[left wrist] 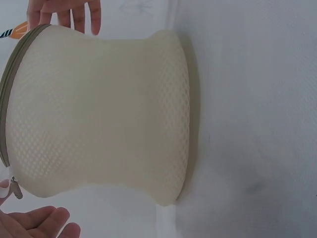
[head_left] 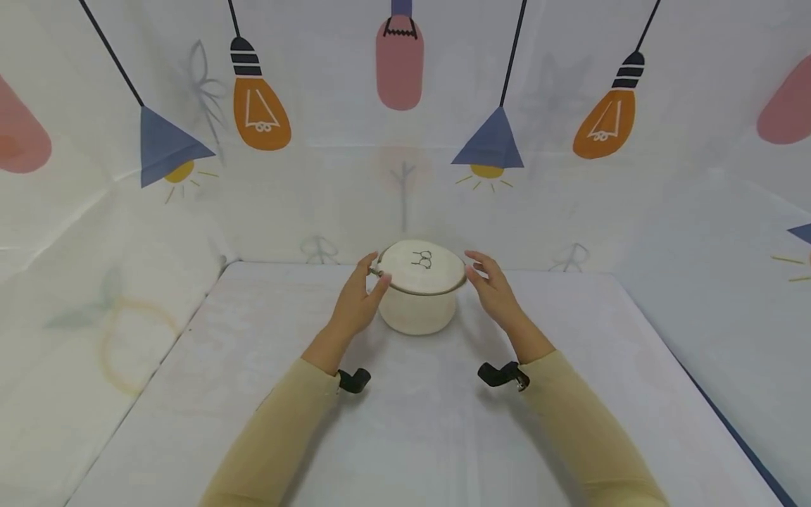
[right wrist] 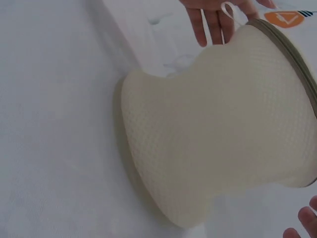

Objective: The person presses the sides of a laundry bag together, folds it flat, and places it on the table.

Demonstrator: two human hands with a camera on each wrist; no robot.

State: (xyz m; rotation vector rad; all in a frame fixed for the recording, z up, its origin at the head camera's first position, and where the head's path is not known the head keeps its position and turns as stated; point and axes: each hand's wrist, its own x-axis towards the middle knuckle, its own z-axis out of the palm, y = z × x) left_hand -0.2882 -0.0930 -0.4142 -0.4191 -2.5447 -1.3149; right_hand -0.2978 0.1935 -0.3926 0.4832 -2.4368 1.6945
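Observation:
A cream mesh laundry bag (head_left: 418, 310) stands upright on the table, its round top bordered by an olive zip (left wrist: 20, 69) and marked with a small dark drawing. My left hand (head_left: 357, 299) is at the left of the top rim, thumb and fingers spread apart, close to the zip pull (left wrist: 16, 188). A thin white loop (right wrist: 229, 9) overlaps its fingers in the right wrist view. On the opposite side, my right hand (head_left: 497, 292) has its fingers extended around the right edge of the top. The bag's sides bow inward at mid-height.
A white sheet covers the table (head_left: 418, 436), which ends at a pale backdrop (head_left: 342, 190) printed with lamps and bulbs. Black wrist cameras are strapped on both wrists, over beige sleeves (head_left: 272, 436).

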